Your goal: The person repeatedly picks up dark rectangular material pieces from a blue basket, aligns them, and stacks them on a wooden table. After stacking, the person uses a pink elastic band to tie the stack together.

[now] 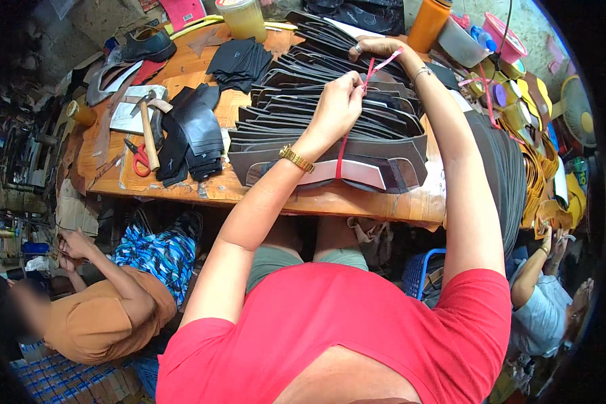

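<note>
Two hands work one red strip (344,138) above the overlapping row of dark leather pieces (330,128) on the wooden table (262,192): the left hand (338,108) pinches it, and the right hand (377,48) grips its pink upper end. One hammer (148,131) lies beside one pair of red-handled scissors (139,158).

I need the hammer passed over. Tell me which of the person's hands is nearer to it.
Left. The left hand pinches the red strip over the leather pieces, with the hammer further left on the table. The right hand is farther right.
</note>
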`<state>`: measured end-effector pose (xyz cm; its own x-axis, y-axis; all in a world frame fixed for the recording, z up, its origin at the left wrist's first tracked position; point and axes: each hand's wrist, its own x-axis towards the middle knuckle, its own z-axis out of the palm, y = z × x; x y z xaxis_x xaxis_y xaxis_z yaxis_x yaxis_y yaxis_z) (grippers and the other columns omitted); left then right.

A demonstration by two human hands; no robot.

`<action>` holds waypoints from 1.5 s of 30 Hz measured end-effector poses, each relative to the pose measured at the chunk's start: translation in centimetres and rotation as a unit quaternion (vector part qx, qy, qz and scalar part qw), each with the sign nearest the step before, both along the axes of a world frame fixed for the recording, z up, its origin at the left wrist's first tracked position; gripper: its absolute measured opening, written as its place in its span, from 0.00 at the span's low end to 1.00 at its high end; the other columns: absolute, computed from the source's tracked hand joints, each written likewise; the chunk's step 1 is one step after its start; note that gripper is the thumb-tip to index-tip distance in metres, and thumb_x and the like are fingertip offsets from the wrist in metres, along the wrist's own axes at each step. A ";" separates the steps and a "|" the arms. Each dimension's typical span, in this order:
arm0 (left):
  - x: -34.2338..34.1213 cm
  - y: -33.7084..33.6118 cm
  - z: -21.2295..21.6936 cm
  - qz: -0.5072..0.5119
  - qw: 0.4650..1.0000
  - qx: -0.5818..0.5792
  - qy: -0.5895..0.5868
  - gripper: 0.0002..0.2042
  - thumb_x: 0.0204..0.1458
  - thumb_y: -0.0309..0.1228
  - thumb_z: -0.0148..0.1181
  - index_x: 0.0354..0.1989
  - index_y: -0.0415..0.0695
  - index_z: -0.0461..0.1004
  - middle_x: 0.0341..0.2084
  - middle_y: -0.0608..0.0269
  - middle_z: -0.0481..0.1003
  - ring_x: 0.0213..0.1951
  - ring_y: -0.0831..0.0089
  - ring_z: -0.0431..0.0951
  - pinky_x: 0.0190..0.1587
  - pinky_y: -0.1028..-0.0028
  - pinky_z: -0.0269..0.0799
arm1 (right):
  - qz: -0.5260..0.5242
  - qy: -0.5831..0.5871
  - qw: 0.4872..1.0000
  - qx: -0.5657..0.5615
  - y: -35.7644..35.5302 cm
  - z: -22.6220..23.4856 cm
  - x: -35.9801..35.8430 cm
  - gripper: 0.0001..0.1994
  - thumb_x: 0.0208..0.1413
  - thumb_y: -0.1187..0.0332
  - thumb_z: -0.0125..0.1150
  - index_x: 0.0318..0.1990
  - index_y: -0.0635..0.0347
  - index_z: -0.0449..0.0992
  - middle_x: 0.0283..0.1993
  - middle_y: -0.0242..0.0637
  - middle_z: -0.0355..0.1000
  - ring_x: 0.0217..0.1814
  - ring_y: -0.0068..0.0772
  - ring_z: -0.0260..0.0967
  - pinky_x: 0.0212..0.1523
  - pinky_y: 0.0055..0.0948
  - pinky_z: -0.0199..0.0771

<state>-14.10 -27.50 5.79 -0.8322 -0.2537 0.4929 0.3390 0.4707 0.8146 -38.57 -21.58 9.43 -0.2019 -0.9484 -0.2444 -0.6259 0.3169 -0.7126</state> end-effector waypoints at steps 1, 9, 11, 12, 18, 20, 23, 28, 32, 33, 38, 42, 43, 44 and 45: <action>-0.1 -0.1 -0.2 -0.005 1.000 0.013 -0.020 0.05 0.57 0.23 0.51 0.31 0.35 0.71 0.15 0.61 0.68 0.20 0.77 0.67 0.24 0.73 0.60 | 0.001 -0.032 0.999 -0.001 -0.1 -0.3 -0.3 0.19 0.46 0.57 0.62 0.37 0.65 0.79 0.38 0.34 0.75 0.42 0.25 0.69 0.50 0.25 0.66; -0.2 -0.6 -0.8 -0.022 0.999 0.028 -0.028 0.06 0.59 0.23 0.48 0.31 0.36 0.69 0.12 0.73 0.63 0.16 0.87 0.59 0.19 0.77 0.53 | -0.093 0.030 0.995 0.008 -0.5 -0.3 -0.7 0.30 0.42 0.53 0.65 0.50 0.67 0.71 0.41 0.35 0.72 0.45 0.27 0.66 0.46 0.26 0.66; -0.3 -0.8 -0.9 -0.031 0.997 0.052 -0.040 0.07 0.60 0.23 0.47 0.31 0.36 0.69 0.12 0.73 0.63 0.15 0.86 0.60 0.18 0.78 0.53 | -0.077 0.002 0.997 0.006 -0.6 0.7 -0.8 0.28 0.42 0.53 0.65 0.47 0.66 0.72 0.38 0.33 0.71 0.40 0.25 0.66 0.41 0.25 0.66; -0.6 -0.8 -1.1 -0.034 0.997 0.060 -0.038 0.06 0.60 0.24 0.47 0.31 0.36 0.69 0.12 0.72 0.63 0.15 0.86 0.60 0.18 0.78 0.53 | -0.084 0.006 0.996 0.005 -0.3 1.1 -0.6 0.25 0.42 0.55 0.64 0.43 0.65 0.72 0.37 0.32 0.69 0.33 0.22 0.63 0.34 0.23 0.63; -1.0 -0.5 -1.1 0.005 1.000 0.021 -0.020 0.07 0.59 0.24 0.48 0.31 0.36 0.71 0.12 0.68 0.65 0.15 0.83 0.63 0.19 0.76 0.56 | 0.014 0.110 0.994 -0.011 -2.4 -1.6 -2.0 0.20 0.47 0.52 0.58 0.24 0.64 0.72 0.23 0.22 0.62 0.25 0.21 0.53 0.26 0.28 0.54; -0.7 -0.3 -0.9 0.041 0.999 -0.013 0.010 0.07 0.59 0.24 0.49 0.31 0.36 0.71 0.12 0.66 0.66 0.16 0.82 0.64 0.20 0.75 0.57 | 0.048 0.110 0.993 -0.007 -2.5 -1.0 -0.9 0.22 0.50 0.53 0.54 0.24 0.69 0.68 0.21 0.28 0.62 0.25 0.27 0.53 0.31 0.34 0.56; -0.7 -0.2 -0.7 0.038 0.999 0.001 -0.010 0.07 0.58 0.24 0.49 0.30 0.35 0.71 0.13 0.64 0.67 0.16 0.81 0.64 0.21 0.74 0.58 | -0.026 0.146 0.989 -0.019 -2.3 -2.5 -1.1 0.25 0.50 0.50 0.55 0.26 0.70 0.71 0.22 0.29 0.63 0.25 0.27 0.53 0.30 0.35 0.54; -1.4 -0.8 -1.4 0.015 0.999 0.023 -0.017 0.07 0.59 0.24 0.48 0.30 0.36 0.71 0.12 0.67 0.66 0.15 0.82 0.63 0.19 0.76 0.56 | -0.103 0.378 0.913 -0.115 0.7 -0.8 0.2 0.41 0.42 0.42 0.70 0.64 0.51 0.66 0.46 0.53 0.75 0.47 0.44 0.76 0.51 0.35 0.74; -2.0 -1.2 -1.9 0.002 0.996 0.058 -0.070 0.07 0.56 0.23 0.49 0.30 0.34 0.72 0.19 0.56 0.74 0.22 0.69 0.74 0.27 0.70 0.66 | -0.035 0.245 0.955 -0.161 5.5 1.9 2.3 0.27 0.45 0.61 0.73 0.54 0.58 0.75 0.43 0.43 0.78 0.45 0.36 0.75 0.49 0.33 0.73; -2.0 -1.1 -1.7 0.006 0.995 0.055 -0.082 0.06 0.55 0.23 0.50 0.30 0.33 0.73 0.23 0.49 0.78 0.26 0.62 0.79 0.32 0.66 0.72 | -0.013 0.280 0.939 -0.200 6.6 1.5 2.2 0.24 0.47 0.64 0.71 0.52 0.62 0.76 0.44 0.43 0.78 0.44 0.36 0.75 0.50 0.34 0.72; -1.8 -1.2 -1.4 -0.024 0.992 0.085 -0.088 0.07 0.58 0.24 0.50 0.30 0.35 0.72 0.13 0.63 0.70 0.15 0.79 0.68 0.20 0.75 0.61 | -0.034 0.286 0.938 -0.193 8.2 -0.3 1.5 0.17 0.54 0.70 0.63 0.51 0.60 0.77 0.44 0.50 0.77 0.45 0.44 0.76 0.48 0.35 0.74; -1.9 -1.3 -1.9 -0.031 0.995 0.068 -0.060 0.08 0.60 0.24 0.47 0.31 0.36 0.71 0.11 0.72 0.65 0.13 0.85 0.62 0.16 0.79 0.55 | -0.085 0.272 0.923 -0.257 8.5 -5.5 0.2 0.14 0.56 0.72 0.58 0.51 0.61 0.77 0.42 0.54 0.76 0.42 0.51 0.76 0.43 0.37 0.74; -2.1 -1.2 -1.8 -0.030 0.995 0.060 -0.068 0.08 0.60 0.24 0.47 0.31 0.36 0.71 0.11 0.72 0.65 0.13 0.84 0.62 0.16 0.79 0.55 | -0.107 0.255 0.928 -0.250 8.8 -6.8 -1.2 0.14 0.57 0.71 0.58 0.50 0.62 0.77 0.42 0.54 0.76 0.41 0.51 0.76 0.43 0.37 0.74; -2.3 -1.3 -1.7 -0.026 0.996 0.053 -0.068 0.08 0.60 0.24 0.47 0.31 0.36 0.71 0.11 0.71 0.65 0.13 0.84 0.62 0.16 0.79 0.55 | -0.116 0.263 0.933 -0.218 8.7 -7.2 -2.0 0.13 0.58 0.70 0.58 0.49 0.62 0.77 0.42 0.53 0.77 0.42 0.50 0.76 0.44 0.37 0.74; -2.3 -1.3 -1.7 -0.022 0.996 0.045 -0.070 0.08 0.60 0.24 0.47 0.31 0.36 0.71 0.11 0.71 0.65 0.13 0.84 0.62 0.16 0.79 0.55 | -0.112 0.254 0.934 -0.224 8.5 -7.0 -2.3 0.13 0.58 0.69 0.58 0.49 0.62 0.77 0.42 0.53 0.77 0.42 0.49 0.76 0.44 0.37 0.74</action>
